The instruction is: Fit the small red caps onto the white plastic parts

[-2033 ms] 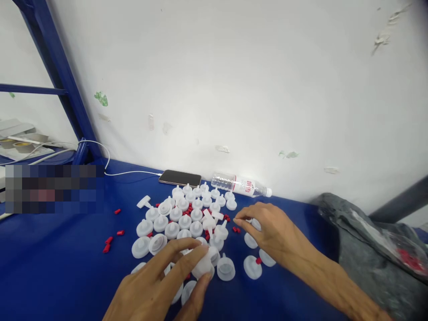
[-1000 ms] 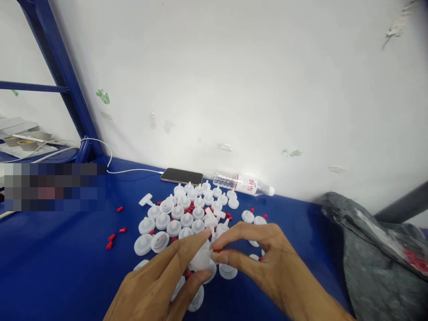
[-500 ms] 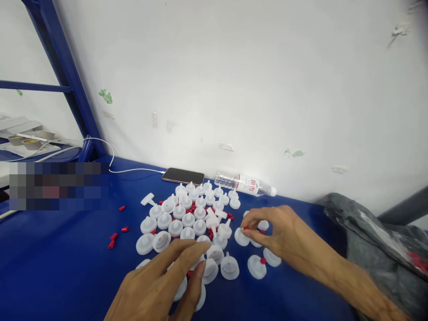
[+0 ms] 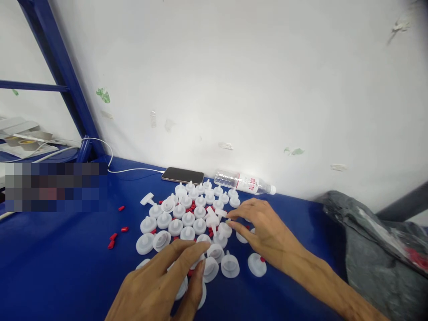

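Bright, soft, fairly even light, dimming toward the picture's corners.
The white wall (image 4: 207, 89) glows strongest low down, above the back edge of the counter (image 4: 67, 258); the clear bottle (image 4: 227, 179) there catches small glints. The translucent white caps (image 4: 187, 218) pale out, losing fine detail. Shadow darkens the counter's right edge beside the grey bag (image 4: 384, 254). Upper-right wall marks (image 4: 401, 24) look smeared; a pixelated patch (image 4: 55, 187) covers the counter's left edge.

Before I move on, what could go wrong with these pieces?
The right hand is close to tightly packed white caps and might knock some over. The loose red pieces left of the caps might roll if bumped. The bottle lies on its side and could roll into the caps.
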`<state>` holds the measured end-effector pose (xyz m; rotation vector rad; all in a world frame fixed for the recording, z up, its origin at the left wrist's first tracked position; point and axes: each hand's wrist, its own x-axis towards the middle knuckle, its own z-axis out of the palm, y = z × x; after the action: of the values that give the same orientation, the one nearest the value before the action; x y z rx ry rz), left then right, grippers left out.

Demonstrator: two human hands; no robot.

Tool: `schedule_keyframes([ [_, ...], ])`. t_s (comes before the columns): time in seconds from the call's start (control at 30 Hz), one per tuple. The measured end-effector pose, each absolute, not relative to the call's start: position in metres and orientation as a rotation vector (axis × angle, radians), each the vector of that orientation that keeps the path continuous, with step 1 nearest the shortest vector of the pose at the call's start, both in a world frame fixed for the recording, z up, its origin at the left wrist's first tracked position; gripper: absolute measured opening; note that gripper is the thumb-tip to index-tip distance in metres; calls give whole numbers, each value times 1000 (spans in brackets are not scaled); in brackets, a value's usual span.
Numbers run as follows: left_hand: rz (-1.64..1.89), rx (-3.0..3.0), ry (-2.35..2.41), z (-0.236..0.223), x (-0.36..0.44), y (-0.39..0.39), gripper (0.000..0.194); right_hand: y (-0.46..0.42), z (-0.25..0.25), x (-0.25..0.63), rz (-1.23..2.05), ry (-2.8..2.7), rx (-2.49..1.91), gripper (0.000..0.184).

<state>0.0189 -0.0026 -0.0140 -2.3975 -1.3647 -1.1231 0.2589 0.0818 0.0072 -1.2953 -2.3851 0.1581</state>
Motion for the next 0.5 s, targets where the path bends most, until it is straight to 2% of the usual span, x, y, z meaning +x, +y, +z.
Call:
schedule_keyframes([
  [0.17, -1154, -2347, -1390, -12, 20, -3, 24, 76, 26, 256, 292, -2249, -1312, 7],
  [0.33, -1145, -2309, -1411, -12, 21, -4, 47, 40, 52, 238, 687, -2096, -1193, 5],
  [0.43, -1137, -2371, -1342, -16, 19, -4, 39, 31, 54, 231, 766, -2114, -1122, 5],
  [0.5, -1122, -2378, -1352, -17, 17, -4, 35, 38, 50, 237, 619, -2152, -1181, 10],
])
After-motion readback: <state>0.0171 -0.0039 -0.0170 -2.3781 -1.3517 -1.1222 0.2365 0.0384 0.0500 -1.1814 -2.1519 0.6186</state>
